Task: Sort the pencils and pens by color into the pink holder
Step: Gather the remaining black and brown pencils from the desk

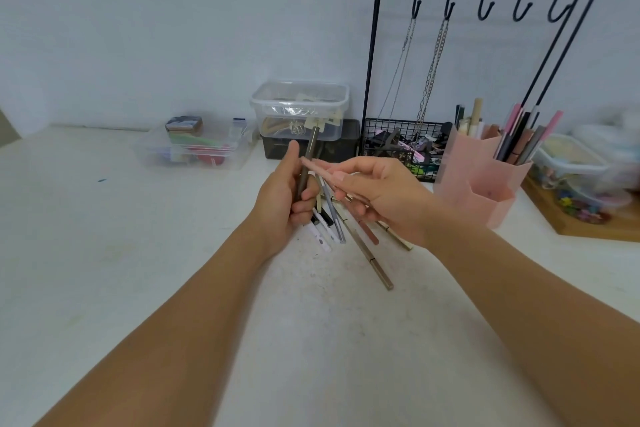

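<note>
Pink plastic, the holder (481,180) stands at the right of centre in the frame, several compartments deep, its taller back cells already stocked with pink, grey and dark sticks; it lies to the right of both hands, so the right hand is the nearer one. On the white tabletop (104,253) below the hands a loose pile of pens (346,225) fans toward the lower right, white, grey, tan and gold among them. The left hand (284,198), centre frame, curls round a dark grey pencil (309,163) held nearly upright, tip toward the clear box (299,107) behind. The right hand (377,194) pinches a pink pen (320,168) whose long axis runs from upper left to lower right, its free end just beside the left thumb. By my judgement the pink pen goes next, swung right toward the cell of like colour. The pen's lower end is hidden under the fingers; the holder's front cells cannot be seen into; the far right is blurred
</note>
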The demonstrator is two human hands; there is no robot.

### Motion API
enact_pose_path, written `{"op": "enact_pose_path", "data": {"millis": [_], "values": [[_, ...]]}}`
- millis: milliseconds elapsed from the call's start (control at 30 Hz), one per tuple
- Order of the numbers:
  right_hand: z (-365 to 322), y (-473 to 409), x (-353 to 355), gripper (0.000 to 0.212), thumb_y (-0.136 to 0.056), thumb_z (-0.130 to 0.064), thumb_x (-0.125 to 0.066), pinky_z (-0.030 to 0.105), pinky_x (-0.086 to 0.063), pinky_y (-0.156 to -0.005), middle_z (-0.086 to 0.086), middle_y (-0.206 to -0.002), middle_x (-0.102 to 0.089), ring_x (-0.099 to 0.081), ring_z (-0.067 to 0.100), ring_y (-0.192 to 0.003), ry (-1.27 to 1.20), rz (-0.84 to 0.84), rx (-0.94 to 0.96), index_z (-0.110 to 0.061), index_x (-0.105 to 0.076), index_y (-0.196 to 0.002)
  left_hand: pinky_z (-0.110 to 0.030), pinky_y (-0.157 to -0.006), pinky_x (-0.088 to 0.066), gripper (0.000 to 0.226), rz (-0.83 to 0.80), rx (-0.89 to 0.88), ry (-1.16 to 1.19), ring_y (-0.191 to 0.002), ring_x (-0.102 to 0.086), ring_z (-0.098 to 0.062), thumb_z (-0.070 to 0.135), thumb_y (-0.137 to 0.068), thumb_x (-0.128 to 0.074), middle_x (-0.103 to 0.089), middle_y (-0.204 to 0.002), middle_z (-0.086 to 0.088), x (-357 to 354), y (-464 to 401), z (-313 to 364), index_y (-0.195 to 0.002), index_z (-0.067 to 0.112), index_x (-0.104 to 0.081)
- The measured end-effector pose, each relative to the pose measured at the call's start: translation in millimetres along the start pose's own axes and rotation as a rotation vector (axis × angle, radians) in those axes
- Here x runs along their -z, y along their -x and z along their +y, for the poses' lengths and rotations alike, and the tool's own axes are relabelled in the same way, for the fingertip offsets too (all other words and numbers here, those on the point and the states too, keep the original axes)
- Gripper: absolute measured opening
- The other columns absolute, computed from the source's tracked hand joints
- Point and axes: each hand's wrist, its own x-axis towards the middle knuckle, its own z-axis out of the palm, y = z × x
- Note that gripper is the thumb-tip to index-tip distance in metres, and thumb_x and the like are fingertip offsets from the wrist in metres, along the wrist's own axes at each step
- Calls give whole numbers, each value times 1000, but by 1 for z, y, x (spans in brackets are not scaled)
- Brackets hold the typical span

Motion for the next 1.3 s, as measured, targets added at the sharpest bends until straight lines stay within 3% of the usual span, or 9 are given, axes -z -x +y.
{"op": "enact_pose_path", "data": {"millis": [200,367,567,633,733,800,933,1133,1300], "values": [[1,-2,7,11,-85,-8,-76,16,-41,-46,13,-73,-64,-50,10,-53,10,45,15,-6,-79,-96,-19,-38,-21,27,-48,-50,-137,-45,-25,-8,24,-106,-46,-45,-62,-1,2,0,0,-99,11,-68],[1,-2,4,16,-95,-15,-66,27,-50,-60,11,-82,-72,-58,17,-64,141,-50,55,-4,-74,-102,-17,-39,-27,21,-16,-90,-80,-48,-30,-7,29,-100,-60,-45,-63,2,-2,-1,-1,-103,11,-69],[6,-5,-13,18,-95,-14,-66,30,-60,-72,10,-80,-75,-71,17,-73,-149,129,45,1,-68,-105,-18,-47,-36,41,-52,-181,-139,-54,-48,-9,32,-84,-75,-66,-76,-5,-9,2,-5,-116,7,-69],[8,-4,-16,19,-94,-13,-67,25,-60,-67,14,-80,-75,-69,16,-70,-189,162,57,4,-70,-102,-17,-45,-34,39,-33,-173,-124,-49,-44,-6,32,-84,-73,-61,-72,-3,-9,2,-5,-112,6,-70],[11,-4,-16,18,-96,-18,-65,33,-62,-81,19,-93,-75,-71,21,-80,-147,165,86,-3,-76,-98,-17,-44,-31,21,16,-174,-67,-50,-35,-6,34,-90,-69,-51,-70,-3,-5,1,-2,-90,13,-71],[15,-5,-15,15,-96,-20,-65,37,-62,-79,9,-84,-75,-69,19,-72,-10,240,94,-11,-77,-92,-18,-47,-34,32,140,-164,-47,-51,-36,-8,39,-99,-61,-47,-69,0,-1,-2,3,-75,18,-64],[23,-3,-19,12,-87,-22,-76,9,-39,-44,-10,-58,-61,-50,-4,-39,488,268,138,-13,-76,-79,-31,-67,-40,51,489,-177,-115,-63,-48,-13,52,-103,-48,-58,-65,4,15,-9,10,-63,21,-46],[28,-1,-25,9,-80,-25,-79,19,-39,-54,-14,-66,-59,-54,4,-57,801,245,80,-24,-73,-73,-20,-42,-37,39,607,-212,-265,-46,-44,-11,45,-107,-42,-41,-53,5,33,-9,10,-77,19,-42],[26,-4,-23,7,-80,-25,-77,26,-56,-62,-3,-77,-71,-67,12,-70,882,256,-2,-21,-75,-75,-26,-50,-40,29,571,-155,-418,-49,-40,-12,34,-108,-44,-42,-59,4,37,-13,1,-84,18,-52]]}}
